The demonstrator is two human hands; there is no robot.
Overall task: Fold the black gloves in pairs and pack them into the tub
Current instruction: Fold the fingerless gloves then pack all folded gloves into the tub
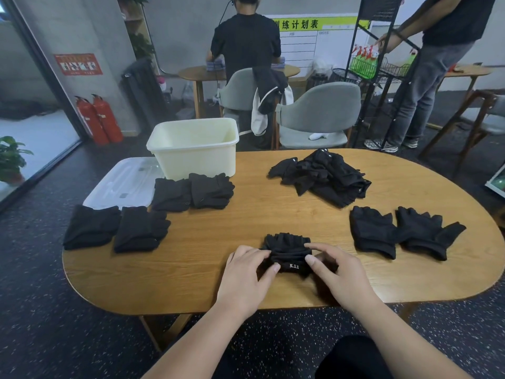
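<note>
Black folded glove bundle (287,251) with white 5.11 mark sits on oval wooden bench (246,222) near front edge, between both hands: left hand (244,274) fingers pinch its left side, right hand (341,272) fingers pinch its right; cream plastic tub (194,149) back-left, well apart

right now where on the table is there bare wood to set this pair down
Widest bare wood: the table middle, between the stacks by the tub, the loose pile and the folded pair you hold. Also the near edge left of your left hand. Crowded: the left-end stacks and the flat gloves on the right.
</note>
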